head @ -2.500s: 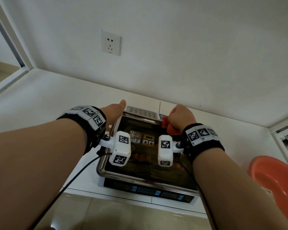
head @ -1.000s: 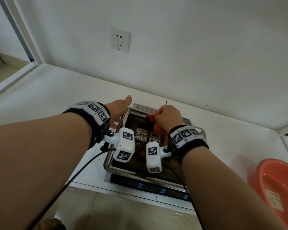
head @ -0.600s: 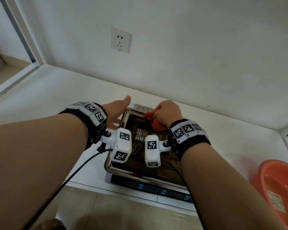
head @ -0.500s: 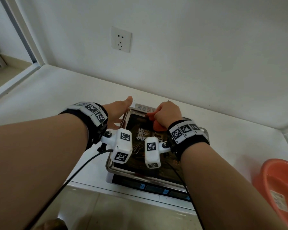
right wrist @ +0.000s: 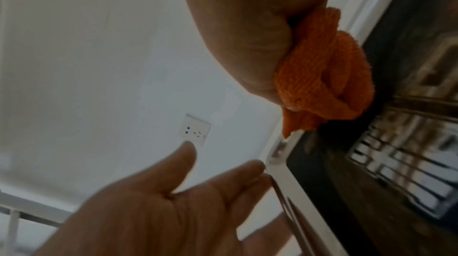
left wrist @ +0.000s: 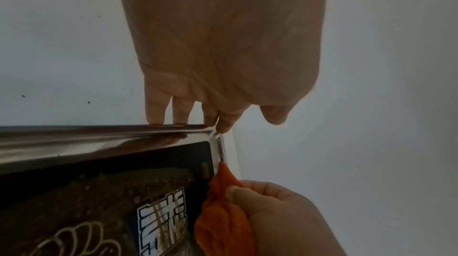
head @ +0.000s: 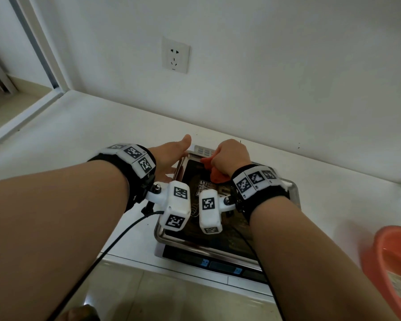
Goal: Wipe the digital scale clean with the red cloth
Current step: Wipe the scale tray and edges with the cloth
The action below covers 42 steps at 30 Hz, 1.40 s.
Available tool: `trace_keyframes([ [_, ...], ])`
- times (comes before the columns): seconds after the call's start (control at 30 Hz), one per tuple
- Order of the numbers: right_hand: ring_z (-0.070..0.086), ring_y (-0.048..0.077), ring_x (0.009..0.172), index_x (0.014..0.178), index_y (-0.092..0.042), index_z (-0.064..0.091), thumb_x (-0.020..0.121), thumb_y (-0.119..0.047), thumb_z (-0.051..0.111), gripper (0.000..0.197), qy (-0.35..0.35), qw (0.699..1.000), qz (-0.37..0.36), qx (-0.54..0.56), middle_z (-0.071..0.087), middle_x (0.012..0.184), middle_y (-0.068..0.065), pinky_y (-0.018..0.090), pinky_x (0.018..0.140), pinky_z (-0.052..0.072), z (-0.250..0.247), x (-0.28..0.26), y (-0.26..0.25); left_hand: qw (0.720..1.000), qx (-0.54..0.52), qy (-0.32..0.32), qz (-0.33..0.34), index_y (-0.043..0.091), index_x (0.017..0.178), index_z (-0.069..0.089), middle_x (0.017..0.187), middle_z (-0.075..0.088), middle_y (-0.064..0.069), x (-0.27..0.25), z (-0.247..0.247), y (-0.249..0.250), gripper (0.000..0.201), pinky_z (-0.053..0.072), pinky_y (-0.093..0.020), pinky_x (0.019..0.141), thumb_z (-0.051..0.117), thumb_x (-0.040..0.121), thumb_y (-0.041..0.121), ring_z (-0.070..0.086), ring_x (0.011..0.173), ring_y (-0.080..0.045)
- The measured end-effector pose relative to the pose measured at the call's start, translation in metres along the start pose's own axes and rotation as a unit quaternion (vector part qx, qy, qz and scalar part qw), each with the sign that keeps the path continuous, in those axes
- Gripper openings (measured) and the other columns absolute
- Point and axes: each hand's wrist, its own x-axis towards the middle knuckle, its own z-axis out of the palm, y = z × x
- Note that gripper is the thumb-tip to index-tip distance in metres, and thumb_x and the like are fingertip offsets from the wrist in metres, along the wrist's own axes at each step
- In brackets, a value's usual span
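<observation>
The digital scale (head: 220, 249) sits at the counter's front edge, its steel pan (left wrist: 74, 140) shiny and dark inside, with brown marks on it. My right hand (head: 230, 157) grips the bunched red cloth (head: 214, 173) and presses it onto the pan's far left part, near the corner (left wrist: 219, 142). From the right wrist view the cloth (right wrist: 327, 76) bulges out of the fist against the pan (right wrist: 312, 197). My left hand (head: 171, 155) is open, its straight fingers (left wrist: 181, 112) resting against the pan's left rim.
An orange plastic basin (head: 394, 272) stands at the right on the white counter (head: 79, 144). A wall socket (head: 176, 57) is on the white wall behind. A black cable (head: 116, 239) runs from my left wrist down past the counter edge.
My right hand has carried the cloth from the pan's far right across to its far left part. The left hand has stayed at the left rim. The view has tilted up a little.
</observation>
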Motion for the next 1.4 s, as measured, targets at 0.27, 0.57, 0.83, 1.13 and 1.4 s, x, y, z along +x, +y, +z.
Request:
trace_keyframes([
  [0.27,0.070,0.017,0.088,0.094,-0.012,0.076,0.075,-0.031,0.083,0.028,-0.071,0.997,-0.022,0.017,0.074,0.091,0.002,0.028,0.079,0.060,0.001,-0.003,-0.007,1.000,0.007,-0.001,-0.008,0.022,0.145,0.033,0.150,0.034,0.012,-0.008,-0.003,0.003,0.073,0.047,-0.031,0.077,0.021,0.089,0.067,0.044,0.121,-0.019],
  [0.57,0.069,0.017,0.083,0.089,-0.015,0.075,0.068,-0.019,0.080,0.022,-0.006,1.000,-0.015,-0.011,0.072,0.085,0.000,0.030,0.075,0.061,0.008,-0.005,-0.017,1.000,0.011,-0.012,0.001,0.025,0.147,0.031,0.155,0.026,0.013,-0.013,-0.003,0.000,0.073,0.036,-0.035,0.093,0.021,0.089,0.069,0.034,0.138,-0.020],
  [0.83,0.070,0.019,0.090,0.096,-0.017,0.077,0.070,-0.028,0.087,0.030,-0.109,0.985,-0.099,-0.094,0.074,0.094,0.001,0.036,0.082,0.061,0.002,-0.015,-0.032,1.000,-0.008,0.003,0.000,0.019,0.151,0.022,0.156,0.025,0.009,-0.014,-0.005,0.003,0.079,0.037,-0.036,0.093,0.022,0.089,0.069,0.032,0.140,-0.022],
  [1.13,0.071,0.020,0.086,0.089,-0.015,0.077,0.072,-0.022,0.084,0.020,-0.020,0.997,-0.059,-0.038,0.074,0.086,0.002,0.034,0.078,0.061,-0.001,-0.010,-0.026,1.000,-0.010,-0.007,-0.015,0.016,0.150,0.025,0.156,0.026,0.001,-0.014,-0.014,0.004,0.085,0.033,-0.034,0.101,0.020,0.087,0.072,0.027,0.143,-0.022],
  [1.4,0.068,0.023,0.098,0.108,-0.011,0.073,0.089,-0.034,0.069,0.030,-0.105,0.970,-0.180,-0.124,0.071,0.106,0.007,0.038,0.091,0.057,-0.001,-0.036,-0.037,0.999,-0.002,-0.021,-0.031,0.019,0.150,0.025,0.157,0.025,0.005,-0.013,-0.014,0.003,0.085,0.028,-0.040,0.110,0.019,0.085,0.074,0.024,0.145,-0.020],
])
